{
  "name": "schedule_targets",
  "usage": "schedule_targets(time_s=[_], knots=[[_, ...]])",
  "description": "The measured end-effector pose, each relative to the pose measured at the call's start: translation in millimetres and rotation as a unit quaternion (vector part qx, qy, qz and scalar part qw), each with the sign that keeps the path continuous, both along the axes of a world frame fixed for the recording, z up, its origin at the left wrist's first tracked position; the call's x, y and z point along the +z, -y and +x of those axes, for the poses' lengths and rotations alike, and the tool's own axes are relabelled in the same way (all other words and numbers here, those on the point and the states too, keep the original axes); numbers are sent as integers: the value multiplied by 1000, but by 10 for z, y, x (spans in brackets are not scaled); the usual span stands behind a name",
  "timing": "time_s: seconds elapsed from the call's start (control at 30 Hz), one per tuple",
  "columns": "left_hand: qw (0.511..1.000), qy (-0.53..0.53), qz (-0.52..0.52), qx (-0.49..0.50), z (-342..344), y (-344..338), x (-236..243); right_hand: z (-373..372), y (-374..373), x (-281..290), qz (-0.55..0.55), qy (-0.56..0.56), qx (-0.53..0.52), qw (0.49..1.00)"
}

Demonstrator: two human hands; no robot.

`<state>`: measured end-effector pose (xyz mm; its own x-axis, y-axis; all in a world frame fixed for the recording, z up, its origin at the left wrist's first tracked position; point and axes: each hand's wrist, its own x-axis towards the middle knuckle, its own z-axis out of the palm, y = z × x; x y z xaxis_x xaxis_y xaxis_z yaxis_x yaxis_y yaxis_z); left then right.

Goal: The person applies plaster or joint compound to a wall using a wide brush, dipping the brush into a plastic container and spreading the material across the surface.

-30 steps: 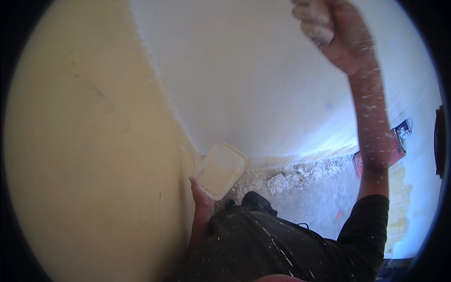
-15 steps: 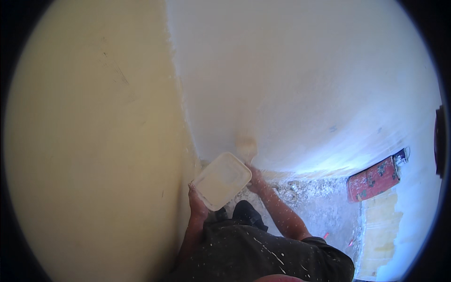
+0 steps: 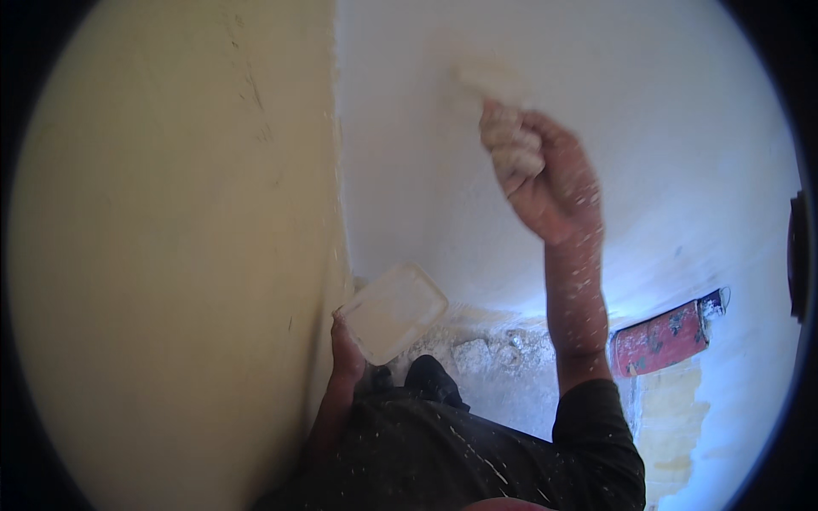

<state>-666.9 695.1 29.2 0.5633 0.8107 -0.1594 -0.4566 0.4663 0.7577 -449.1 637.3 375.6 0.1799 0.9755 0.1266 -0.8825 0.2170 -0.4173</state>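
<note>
My right hand [image 3: 541,170], spattered with pale paint, is raised with its fingers closed around the handle of a paintbrush [image 3: 492,81]. The brush head is smeared by motion and lies at or close to the white wall [image 3: 409,170]; whether it touches cannot be told. Low down by the corner, my left hand [image 3: 347,351] grips the edge of a shallow, cream-white rectangular tub [image 3: 412,334]. The tub's open side faces up, and its inside looks coated in the same pale colour.
A yellow wall [image 3: 170,255] with dark scuffs meets the white wall at my left. On the right stands a worn red drum [image 3: 660,343] with a dark item at its end. The floor [image 3: 511,383] is splashed white, and my dark shoe [image 3: 434,379] is below the tub.
My right hand has risen with the paintbrush from beside the tub to high on the white wall. The left hand and tub stay near the corner, slightly shifted in the picture.
</note>
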Motion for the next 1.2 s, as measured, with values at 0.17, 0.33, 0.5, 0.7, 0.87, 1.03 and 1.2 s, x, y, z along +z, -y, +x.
schedule_targets(time_s=[0.17,0.33,0.5,0.7,0.87,1.03,1.2], knots=[[996,-31,0,-83,-95,67,302,-49,-97,239,98,284,-149,942],[977,-110,45,-176,-150,11,210,239,-471,-912,-136,283,-250,916],[964,-150,39,-218,-186,-1,-375,319,-465,-3112,-202,263,-206,921],[917,-290,167,-215,-235,194,483,-148,17,-4775,-367,146,-116,911],[941,-202,127,-239,-246,74,-207,-66,-74,-4740,-440,108,-127,882],[945,-202,80,-246,-236,206,69,523,-92,-2573,-121,-150,28,981],[947,-185,47,-258,-234,175,-28,243,438,-552,35,-20,-14,999]])
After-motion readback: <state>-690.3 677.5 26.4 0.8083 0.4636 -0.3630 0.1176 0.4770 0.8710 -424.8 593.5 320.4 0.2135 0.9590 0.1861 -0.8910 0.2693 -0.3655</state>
